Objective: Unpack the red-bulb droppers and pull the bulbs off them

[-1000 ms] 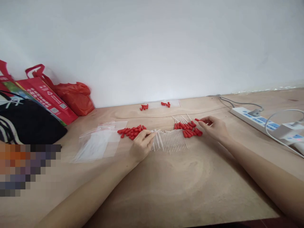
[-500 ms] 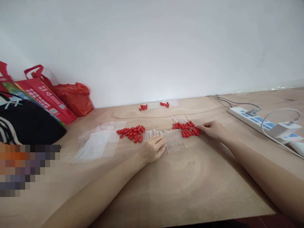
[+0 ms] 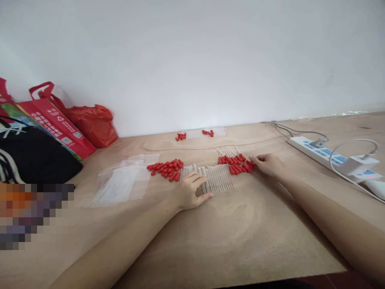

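Over a row of clear, thin tubes [image 3: 221, 178], my left hand [image 3: 192, 188] is open, its thumb apart from the bent fingers. The hand hides part of the row. At the right end of a cluster of red rubber bulbs [image 3: 236, 168], my right hand [image 3: 267, 163] has thumb and fingertip closed on a bulb lying there. Pale stems [image 3: 229, 151] stick out behind that cluster. A second heap of red rubber bulbs [image 3: 165, 167] lies left of the tubes, near my left fingers.
Clear zip bags [image 3: 120, 184] lie flat on the left. Another bag [image 3: 195, 134] with red bulbs is by the wall. Red bags [image 3: 93, 124] and a black bag [image 3: 39, 156] stand far left. A white power strip [image 3: 319, 152] with cables is on the right of the wooden table [image 3: 240, 241].
My left hand has opened, its thumb moving away from the fingers toward the near ends of the tubes. My right fingertips have risen slightly at the edge of the bulbs.
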The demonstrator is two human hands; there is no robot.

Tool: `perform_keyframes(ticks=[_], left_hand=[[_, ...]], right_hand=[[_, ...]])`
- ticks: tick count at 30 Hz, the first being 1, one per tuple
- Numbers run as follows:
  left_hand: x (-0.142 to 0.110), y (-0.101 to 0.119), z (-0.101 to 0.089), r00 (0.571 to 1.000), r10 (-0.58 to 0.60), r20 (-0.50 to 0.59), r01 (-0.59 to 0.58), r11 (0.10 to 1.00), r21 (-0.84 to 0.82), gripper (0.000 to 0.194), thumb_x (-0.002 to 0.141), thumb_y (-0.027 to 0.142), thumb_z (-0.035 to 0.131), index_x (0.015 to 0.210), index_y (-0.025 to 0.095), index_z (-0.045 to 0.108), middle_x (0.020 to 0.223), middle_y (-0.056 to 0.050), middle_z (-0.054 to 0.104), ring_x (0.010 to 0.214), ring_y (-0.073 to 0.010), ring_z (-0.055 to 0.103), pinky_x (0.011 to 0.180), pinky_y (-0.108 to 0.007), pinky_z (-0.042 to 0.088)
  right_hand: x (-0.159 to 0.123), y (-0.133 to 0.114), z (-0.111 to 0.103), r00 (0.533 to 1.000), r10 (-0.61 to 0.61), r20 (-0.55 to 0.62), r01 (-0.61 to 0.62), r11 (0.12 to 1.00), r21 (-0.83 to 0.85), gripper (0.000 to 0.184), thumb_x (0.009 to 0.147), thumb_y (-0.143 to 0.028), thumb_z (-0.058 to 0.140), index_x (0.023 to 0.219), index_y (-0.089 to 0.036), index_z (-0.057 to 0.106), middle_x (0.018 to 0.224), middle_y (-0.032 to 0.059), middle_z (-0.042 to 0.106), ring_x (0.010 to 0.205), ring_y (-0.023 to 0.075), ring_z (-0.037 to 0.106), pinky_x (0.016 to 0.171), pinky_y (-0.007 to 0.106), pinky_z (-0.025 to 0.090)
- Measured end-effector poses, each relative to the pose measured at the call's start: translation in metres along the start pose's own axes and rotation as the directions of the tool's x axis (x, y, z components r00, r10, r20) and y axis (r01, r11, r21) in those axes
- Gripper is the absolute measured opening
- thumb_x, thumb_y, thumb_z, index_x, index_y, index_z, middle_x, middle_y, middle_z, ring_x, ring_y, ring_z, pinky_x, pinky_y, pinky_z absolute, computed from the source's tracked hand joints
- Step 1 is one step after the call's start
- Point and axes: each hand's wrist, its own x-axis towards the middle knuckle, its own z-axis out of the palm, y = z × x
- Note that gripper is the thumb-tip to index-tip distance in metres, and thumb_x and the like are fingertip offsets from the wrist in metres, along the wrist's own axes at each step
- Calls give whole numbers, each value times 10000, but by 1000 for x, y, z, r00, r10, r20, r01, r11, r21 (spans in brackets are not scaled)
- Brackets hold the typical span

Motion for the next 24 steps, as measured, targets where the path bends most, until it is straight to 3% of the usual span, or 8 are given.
perform_keyframes(ticks=[7,12,17,24], left_hand=[[-2,-4,-6,1000,-4,-3,4,999,47,278,735,329,589,950,152,579,907,-78,611,854,-193,545,782,-345,455],[-6,-5,-10,999,3,-32,1,994,105,302,730,364,590,961,170,582,939,-78,598,878,-204,536,805,-376,423],[-9,-5,-14,999,13,-50,-7,992,124,280,737,355,580,950,173,584,953,-83,586,890,-205,533,814,-377,410],[-10,-6,-14,997,10,-71,2,985,170,289,737,364,575,956,177,593,989,-90,575,911,-217,518,826,-391,403]], right_hand=[[5,-8,5,991,0,-130,9,998,69,331,731,-481,456,795,-237,670,739,23,678,707,196,592,582,270,348],[23,-13,10,992,104,-78,-101,994,40,334,684,-518,500,763,-237,664,719,23,668,707,206,585,587,291,362],[37,-9,18,995,95,34,-97,993,66,394,610,-589,549,698,-224,668,651,31,652,636,179,570,547,268,369],[38,-18,13,985,169,42,-174,967,185,315,634,-481,571,645,-175,647,460,13,548,455,134,493,448,246,323]])
